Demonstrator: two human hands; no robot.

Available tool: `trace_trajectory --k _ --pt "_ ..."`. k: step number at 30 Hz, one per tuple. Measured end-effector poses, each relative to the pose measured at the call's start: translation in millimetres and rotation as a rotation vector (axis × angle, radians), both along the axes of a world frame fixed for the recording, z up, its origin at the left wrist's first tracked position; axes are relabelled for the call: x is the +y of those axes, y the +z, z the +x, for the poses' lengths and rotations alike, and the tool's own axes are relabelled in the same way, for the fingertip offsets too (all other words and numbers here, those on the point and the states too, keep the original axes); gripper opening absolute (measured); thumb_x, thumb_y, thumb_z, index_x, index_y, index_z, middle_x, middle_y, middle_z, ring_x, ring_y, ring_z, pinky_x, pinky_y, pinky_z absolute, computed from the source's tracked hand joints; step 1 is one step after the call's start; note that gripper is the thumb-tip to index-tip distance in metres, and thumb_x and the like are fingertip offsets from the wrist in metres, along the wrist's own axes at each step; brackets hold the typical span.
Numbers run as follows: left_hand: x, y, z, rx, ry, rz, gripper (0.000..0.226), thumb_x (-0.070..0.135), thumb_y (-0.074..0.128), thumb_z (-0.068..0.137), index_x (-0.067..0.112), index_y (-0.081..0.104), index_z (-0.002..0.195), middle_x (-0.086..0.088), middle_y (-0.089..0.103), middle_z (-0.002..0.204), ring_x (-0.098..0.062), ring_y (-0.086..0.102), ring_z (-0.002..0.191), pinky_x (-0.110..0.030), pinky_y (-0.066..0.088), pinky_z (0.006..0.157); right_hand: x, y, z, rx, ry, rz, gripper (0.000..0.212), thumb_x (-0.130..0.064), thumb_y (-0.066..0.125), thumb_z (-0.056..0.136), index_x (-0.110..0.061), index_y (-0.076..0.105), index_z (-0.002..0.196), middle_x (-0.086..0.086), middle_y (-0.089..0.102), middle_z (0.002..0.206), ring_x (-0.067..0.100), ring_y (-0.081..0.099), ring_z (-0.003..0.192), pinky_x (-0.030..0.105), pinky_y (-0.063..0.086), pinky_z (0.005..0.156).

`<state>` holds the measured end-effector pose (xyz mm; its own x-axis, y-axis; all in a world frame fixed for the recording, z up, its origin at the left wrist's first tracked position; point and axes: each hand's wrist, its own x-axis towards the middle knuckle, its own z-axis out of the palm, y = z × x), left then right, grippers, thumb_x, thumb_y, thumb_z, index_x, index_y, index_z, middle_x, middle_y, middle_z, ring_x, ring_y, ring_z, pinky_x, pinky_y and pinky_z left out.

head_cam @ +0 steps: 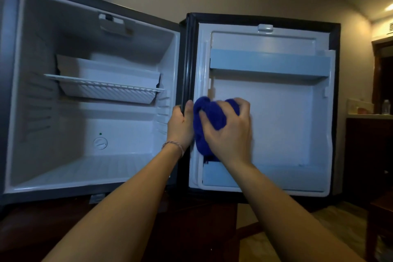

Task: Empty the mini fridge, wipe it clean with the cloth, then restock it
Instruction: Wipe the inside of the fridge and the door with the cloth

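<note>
The mini fridge (63, 166) stands open on the left, its white cavity bare apart from a wire shelf (104, 87). Its door (282, 125) is swung fully open to the right, inner side facing me, with an upper door shelf (270, 64) and a lower one (276, 178). My left hand (180, 125) grips the hinge-side edge of the door. My right hand (230, 132) holds a bunched blue cloth (210, 117) against the left part of the door's inner panel.
The fridge sits on a dark wooden cabinet (148, 229). At the far right a counter (370, 116) carries a water bottle (386, 106) and a small box. A dark chair or table corner (380, 219) stands low on the right. A thermostat dial (100, 143) is on the fridge's back wall.
</note>
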<state>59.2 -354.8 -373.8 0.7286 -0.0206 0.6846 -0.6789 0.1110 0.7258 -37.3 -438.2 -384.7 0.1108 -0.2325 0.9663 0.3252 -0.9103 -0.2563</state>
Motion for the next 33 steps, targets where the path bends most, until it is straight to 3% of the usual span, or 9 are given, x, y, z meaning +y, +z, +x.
trace_trajectory --k 6,10,15,20,24,28,33 --pt "-0.9 0.2 4.3 -0.013 0.058 0.009 0.056 0.060 0.034 0.099 0.009 0.055 0.108 -0.009 0.065 0.099 -0.023 0.061 0.088 -0.035 0.048 0.075 4.6 56.7 11.3 -0.083 0.022 0.095 0.042 -0.047 0.070 0.085 -0.025 0.066 0.121 0.003 0.047 0.134 0.028 0.056 0.111 0.039 0.050 0.093" --pt "-0.6 1.8 3.9 -0.001 0.043 0.005 0.054 0.062 0.035 0.098 0.011 0.054 0.105 -0.009 0.065 0.094 -0.023 0.061 0.084 -0.035 0.046 0.069 -3.9 28.4 9.4 -0.025 0.000 -0.054 0.032 -0.049 0.067 0.083 -0.030 0.064 0.110 -0.003 0.047 0.127 0.028 0.058 0.103 0.041 0.054 0.084" --pt "2.2 0.9 4.3 0.017 0.044 0.007 0.055 0.062 0.037 0.099 0.011 0.054 0.107 -0.014 0.066 0.103 -0.029 0.062 0.098 -0.044 0.051 0.089 -23.0 -24.7 -3.4 0.103 -0.003 -0.321 0.027 -0.043 0.070 0.084 -0.030 0.064 0.107 0.002 0.049 0.129 0.027 0.056 0.102 0.041 0.052 0.084" --pt "-0.1 0.0 -0.4 0.004 0.082 0.017 0.063 0.061 0.034 0.099 0.004 0.055 0.118 -0.015 0.064 0.111 -0.029 0.060 0.103 -0.042 0.048 0.090 -45.0 -10.7 -12.3 0.066 -0.224 -0.480 0.037 -0.040 0.067 0.079 -0.022 0.064 0.112 0.010 0.049 0.134 0.035 0.050 0.107 0.047 0.052 0.079" --pt "-1.6 0.1 -1.3 -0.014 0.113 0.028 0.061 0.056 0.033 0.101 0.002 0.054 0.119 -0.012 0.061 0.107 -0.025 0.056 0.097 -0.032 0.039 0.080 -55.1 37.9 -13.2 -0.029 -0.420 -0.369 0.041 -0.036 0.071 0.077 -0.023 0.062 0.114 0.012 0.046 0.140 0.039 0.045 0.114 0.049 0.049 0.082" --pt "-2.4 0.4 1.4 -0.021 0.123 0.018 0.060 0.057 0.034 0.100 0.004 0.056 0.116 -0.012 0.062 0.103 -0.025 0.058 0.095 -0.031 0.040 0.078 -48.6 58.3 -7.1 -0.023 -0.563 -0.304 0.044 -0.037 0.075 0.076 -0.025 0.061 0.116 0.012 0.045 0.142 0.043 0.042 0.121 0.052 0.045 0.084" --pt "-5.1 -1.0 6.9 -0.022 0.130 -0.002 0.067 0.061 0.038 0.098 0.002 0.054 0.125 -0.015 0.064 0.113 -0.028 0.060 0.103 -0.039 0.050 0.088 -52.6 40.2 6.5 -0.029 -0.602 -0.316 0.058 -0.036 0.076 0.076 -0.029 0.056 0.129 0.013 0.035 0.147 0.045 0.037 0.127 0.055 0.050 0.081"
